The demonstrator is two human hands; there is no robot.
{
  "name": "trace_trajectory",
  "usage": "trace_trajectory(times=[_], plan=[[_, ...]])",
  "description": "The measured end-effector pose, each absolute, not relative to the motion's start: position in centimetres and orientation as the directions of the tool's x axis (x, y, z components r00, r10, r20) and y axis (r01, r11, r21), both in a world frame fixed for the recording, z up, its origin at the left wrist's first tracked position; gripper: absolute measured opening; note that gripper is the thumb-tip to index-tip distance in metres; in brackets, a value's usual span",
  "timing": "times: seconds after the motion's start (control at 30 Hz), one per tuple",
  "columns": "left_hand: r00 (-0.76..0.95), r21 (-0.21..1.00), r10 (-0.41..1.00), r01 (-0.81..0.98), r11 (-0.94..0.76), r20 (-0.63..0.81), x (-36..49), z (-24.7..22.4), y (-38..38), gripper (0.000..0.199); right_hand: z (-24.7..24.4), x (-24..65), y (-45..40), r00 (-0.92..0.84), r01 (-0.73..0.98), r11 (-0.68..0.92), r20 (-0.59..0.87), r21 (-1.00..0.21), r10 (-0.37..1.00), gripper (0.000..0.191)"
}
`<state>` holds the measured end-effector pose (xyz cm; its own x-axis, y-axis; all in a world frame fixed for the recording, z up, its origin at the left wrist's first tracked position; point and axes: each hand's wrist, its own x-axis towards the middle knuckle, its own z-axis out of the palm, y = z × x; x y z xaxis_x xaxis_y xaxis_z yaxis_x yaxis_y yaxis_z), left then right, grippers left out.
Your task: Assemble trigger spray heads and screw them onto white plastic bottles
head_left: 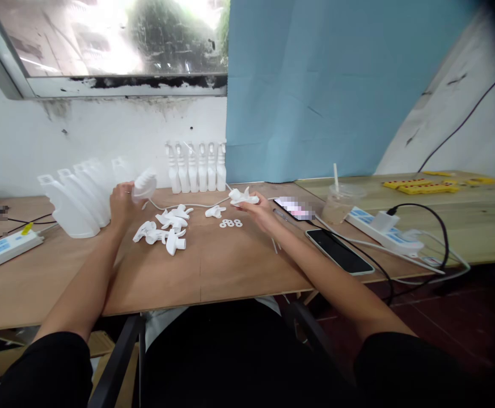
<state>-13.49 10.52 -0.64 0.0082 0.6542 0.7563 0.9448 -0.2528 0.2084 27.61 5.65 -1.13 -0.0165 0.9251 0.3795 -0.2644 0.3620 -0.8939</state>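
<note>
So the front edge of the table (238,272) is running across the lower middle of the frame, and past it a pile (172,242) of sprayer tops is sitting left of center. The left hand's forearm is lying beside that pile, so that arm is the nearer one there. Five or six little rings (238,224) are lying flat near center, closer to the right hand, with a lone top (214,211) resting just beyond and to their left.

Now the bit that matters imo: the right hand (262,212) is pinching a sprayer (244,197) between thumb and fingers just right of center. It's sticking out past the fingertips toward the left, long axis running roughly sideways. The left hand (121,199) is wrapping its fingers around a bottle (145,182), left of center, which is leaning up and to the right. It's foreshortened, so I can't tell exactly where its mouth is pointing. The two pieces are facing each other across a clear gap, well apart, at about the same height in the frame.

Farther out, more bottles (75,204) are standing in a slanted line at the left, and six fitted ones (194,171) are lining up against the wall, upper middle.
</note>
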Motion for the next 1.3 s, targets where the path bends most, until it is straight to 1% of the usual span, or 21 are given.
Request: trace_trajectory(times=[0.07, 0.13, 0.23, 0.33, 0.43, 0.8, 1.0, 1.1, 1.3], plan=[[0.104, 0.069, 0.634, 0.968, -0.243, 0.767, -11.8, -0.1, 9.7, 0.054, -1.0, 28.2, 6.1, 0.007, -0.257, 0.411, 0.423, -0.875, 0.906, 0.038], [0.183, -0.033, 0.635, 0.97, -0.242, 0.751, -10.5, 0.1, 9.2, 0.05, -0.9, 28.9, 6.8, 0.046, -0.243, 0.455, 0.458, -0.857, 0.888, 0.038], [0.247, -0.103, 0.654, 0.963, -0.251, 0.715, -9.7, -0.2, 8.9, 0.045, -0.9, 30.1, 7.8, 0.154, -0.227, 0.519, 0.495, -0.824, 0.855, 0.035], [0.242, -0.1, 0.664, 0.965, -0.244, 0.707, -9.8, -0.6, 9.0, 0.045, -0.9, 30.9, 8.4, 0.239, -0.252, 0.564, 0.514, -0.786, 0.824, 0.033], [0.24, -0.096, 0.673, 0.965, -0.244, 0.7, -10.0, -0.7, 9.0, 0.046, -0.7, 31.0, 8.2, 0.277, -0.273, 0.579, 0.513, -0.769, 0.812, 0.031], [0.268, -0.125, 0.672, 0.959, -0.254, 0.69, -9.6, -0.6, 8.7, 0.045, 0.0, 30.5, 7.1, 0.264, -0.239, 0.528, 0.469, -0.815, 0.843, 0.031], [0.279, -0.138, 0.663, 0.956, -0.259, 0.695, -9.8, -0.7, 8.9, 0.046, -0.1, 30.6, 7.3, 0.264, -0.321, 0.544, 0.478, -0.775, 0.838, 0.029], [0.264, -0.125, 0.679, 0.961, -0.247, 0.685, -10.0, -0.8, 8.9, 0.048, 0.0, 30.7, 7.3, 0.285, -0.339, 0.552, 0.476, -0.762, 0.832, 0.028], [0.261, -0.078, 0.69, 0.955, -0.286, 0.675, -10.0, -0.7, 8.8, 0.048, -0.1, 30.8, 7.4, 0.279, -0.301, 0.53, 0.458, -0.793, 0.844, 0.03]])
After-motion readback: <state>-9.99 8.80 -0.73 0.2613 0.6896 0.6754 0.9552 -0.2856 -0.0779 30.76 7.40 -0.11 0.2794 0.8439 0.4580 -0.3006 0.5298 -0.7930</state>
